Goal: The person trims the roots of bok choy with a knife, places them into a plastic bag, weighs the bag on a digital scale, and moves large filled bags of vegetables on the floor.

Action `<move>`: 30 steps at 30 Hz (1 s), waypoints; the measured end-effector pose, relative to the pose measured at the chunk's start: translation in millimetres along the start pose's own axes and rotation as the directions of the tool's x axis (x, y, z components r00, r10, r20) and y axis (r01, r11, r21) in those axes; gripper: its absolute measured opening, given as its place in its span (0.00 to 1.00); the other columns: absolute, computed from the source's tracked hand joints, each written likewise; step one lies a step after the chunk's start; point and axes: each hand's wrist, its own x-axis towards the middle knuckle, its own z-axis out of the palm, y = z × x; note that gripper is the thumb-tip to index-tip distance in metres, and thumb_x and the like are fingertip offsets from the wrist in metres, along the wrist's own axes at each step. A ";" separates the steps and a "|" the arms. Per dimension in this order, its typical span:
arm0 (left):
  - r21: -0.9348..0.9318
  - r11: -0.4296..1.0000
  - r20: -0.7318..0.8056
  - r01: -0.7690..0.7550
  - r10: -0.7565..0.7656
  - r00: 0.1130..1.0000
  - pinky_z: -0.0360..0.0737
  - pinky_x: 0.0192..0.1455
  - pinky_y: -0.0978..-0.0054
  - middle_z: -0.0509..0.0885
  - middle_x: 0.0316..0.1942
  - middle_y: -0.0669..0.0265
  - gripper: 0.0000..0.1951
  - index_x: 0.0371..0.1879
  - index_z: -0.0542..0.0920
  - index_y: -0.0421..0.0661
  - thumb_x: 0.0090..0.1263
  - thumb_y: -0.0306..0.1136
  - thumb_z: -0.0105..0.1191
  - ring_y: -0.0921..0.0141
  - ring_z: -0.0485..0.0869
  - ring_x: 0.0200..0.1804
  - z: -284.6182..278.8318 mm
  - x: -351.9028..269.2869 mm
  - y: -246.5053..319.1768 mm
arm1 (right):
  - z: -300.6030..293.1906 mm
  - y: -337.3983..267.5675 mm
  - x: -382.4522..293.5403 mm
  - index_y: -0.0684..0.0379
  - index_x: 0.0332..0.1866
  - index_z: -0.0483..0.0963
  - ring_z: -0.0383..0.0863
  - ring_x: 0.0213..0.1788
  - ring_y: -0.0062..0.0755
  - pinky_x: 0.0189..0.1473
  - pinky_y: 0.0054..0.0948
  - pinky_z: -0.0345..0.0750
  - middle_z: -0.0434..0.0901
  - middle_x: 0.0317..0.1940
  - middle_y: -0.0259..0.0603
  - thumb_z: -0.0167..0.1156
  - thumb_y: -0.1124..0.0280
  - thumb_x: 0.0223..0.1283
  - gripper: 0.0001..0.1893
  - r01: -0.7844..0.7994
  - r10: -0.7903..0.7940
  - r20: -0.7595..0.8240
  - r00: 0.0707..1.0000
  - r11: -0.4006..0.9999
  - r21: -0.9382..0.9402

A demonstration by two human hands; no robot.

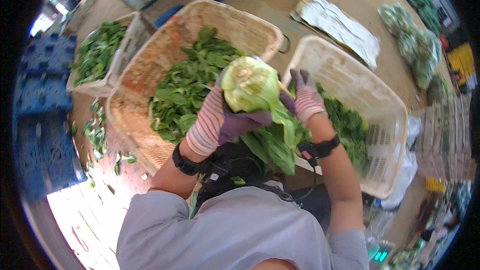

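Note:
My left hand [228, 120], in a striped glove with a purple palm, holds a pale green leafy vegetable head [249, 84], its cut base turned up towards me and its green leaves hanging down to the right. My right hand [303, 95], gloved alike, is at the vegetable's right side; its purple palm is near the outer leaves, and whether it grips one cannot be seen. Below the hands stand two plastic crates. The stained left crate [138, 67] has loose green leaves [180, 93] in it, and the right crate [360, 78] holds darker leafy greens [345, 131].
A smaller crate [129, 45] of greens stands at the left, near blue plastic crates [47, 120]. Fallen leaves [97, 131] lie on the floor. A flattened silvery sheet [337, 26] and bagged vegetables [416, 45] are at the upper right. Stacked crates [442, 138] stand at the right.

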 end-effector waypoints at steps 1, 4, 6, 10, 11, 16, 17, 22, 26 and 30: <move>-0.025 0.999 -0.072 -0.047 0.045 0.996 0.77 0.51 0.75 0.80 0.47 0.67 0.35 0.56 0.68 0.44 0.47 0.23 0.70 0.75 0.78 0.49 -16.3 -6.5 6.9 | 19.1 -15.5 5.7 0.52 0.63 0.62 0.69 0.59 0.54 0.60 0.42 0.70 0.61 0.63 0.55 0.60 0.58 0.56 0.29 -0.054 0.064 0.068 0.996 0.987 -0.153; 0.238 0.968 -0.287 0.082 -0.010 0.958 0.77 0.51 0.74 0.80 0.47 0.66 0.36 0.56 0.68 0.43 0.45 0.29 0.72 0.74 0.78 0.49 -56.3 -27.4 31.9 | 42.0 -15.2 15.9 0.55 0.56 0.68 0.77 0.48 0.54 0.49 0.44 0.76 0.70 0.53 0.52 0.55 0.69 0.55 0.21 -0.169 0.176 0.047 0.983 0.979 -0.118; 0.469 0.878 -0.340 0.095 0.080 0.937 0.76 0.52 0.74 0.80 0.47 0.66 0.37 0.56 0.68 0.43 0.45 0.32 0.73 0.74 0.78 0.47 -86.1 -42.0 33.9 | 41.4 -10.9 11.8 0.60 0.46 0.70 0.78 0.41 0.55 0.44 0.43 0.75 0.76 0.37 0.53 0.57 0.69 0.55 0.14 -0.180 0.184 -0.070 0.980 0.982 0.055; 0.669 0.629 -0.521 0.395 0.018 0.853 0.77 0.48 0.74 0.80 0.44 0.63 0.42 0.55 0.69 0.43 0.40 0.45 0.75 0.72 0.80 0.45 -117.9 -58.1 14.1 | 26.6 -46.7 4.1 0.57 0.45 0.68 0.67 0.23 0.18 0.24 0.19 0.68 0.71 0.25 0.33 0.58 0.68 0.60 0.11 -0.234 0.174 0.160 0.972 0.617 0.751; 0.672 0.576 -0.550 0.465 -0.032 0.834 0.78 0.47 0.74 0.81 0.44 0.62 0.43 0.55 0.69 0.43 0.39 0.48 0.75 0.71 0.80 0.44 -119.3 -56.8 10.8 | 24.7 -60.8 -0.1 0.58 0.46 0.68 0.70 0.25 0.24 0.27 0.22 0.70 0.72 0.27 0.36 0.59 0.68 0.60 0.13 -0.165 0.101 0.130 0.986 0.590 0.791; 0.655 0.434 -0.597 0.618 -0.204 0.776 0.79 0.44 0.70 0.84 0.36 0.57 0.47 0.58 0.68 0.42 0.39 0.57 0.70 0.66 0.84 0.37 -115.1 -41.0 0.3 | 5.6 -125.1 -19.0 0.60 0.47 0.71 0.80 0.37 0.48 0.40 0.35 0.77 0.79 0.36 0.49 0.61 0.71 0.54 0.15 0.456 -0.381 -0.253 0.889 0.782 0.425; 0.661 0.472 -0.575 0.584 -0.182 0.798 0.80 0.44 0.70 0.84 0.36 0.57 0.45 0.57 0.69 0.41 0.39 0.55 0.71 0.66 0.84 0.38 -114.2 -38.8 -0.3 | -3.0 -135.3 -19.7 0.59 0.48 0.72 0.80 0.37 0.48 0.38 0.37 0.78 0.79 0.37 0.48 0.60 0.71 0.53 0.16 0.491 -0.461 -0.176 0.870 0.843 0.221; 0.849 0.239 -0.509 0.472 0.128 0.851 0.79 0.45 0.68 0.83 0.37 0.54 0.41 0.50 0.72 0.34 0.41 0.53 0.72 0.62 0.83 0.42 -145.7 -47.5 -42.0 | 11.7 -161.6 -10.9 0.55 0.49 0.72 0.79 0.35 0.48 0.35 0.39 0.76 0.78 0.34 0.46 0.59 0.70 0.50 0.18 0.606 -0.609 -0.010 0.793 0.790 -0.089; 0.816 0.275 -0.551 0.509 0.105 0.828 0.78 0.48 0.67 0.83 0.40 0.51 0.43 0.49 0.72 0.32 0.41 0.56 0.70 0.59 0.82 0.44 -140.2 -45.6 -29.1 | 26.5 -159.7 1.5 0.55 0.48 0.71 0.78 0.34 0.48 0.34 0.40 0.75 0.77 0.33 0.45 0.60 0.71 0.49 0.18 0.659 -0.674 -0.062 0.736 0.735 -0.159; 0.732 0.476 -0.582 0.487 0.065 0.811 0.79 0.49 0.68 0.83 0.41 0.51 0.47 0.50 0.71 0.33 0.37 0.60 0.70 0.60 0.83 0.45 -134.3 -49.2 -13.5 | 36.7 -155.6 19.0 0.54 0.47 0.72 0.79 0.35 0.48 0.34 0.40 0.75 0.77 0.34 0.45 0.60 0.71 0.49 0.17 0.657 -0.669 -0.023 0.743 0.735 -0.166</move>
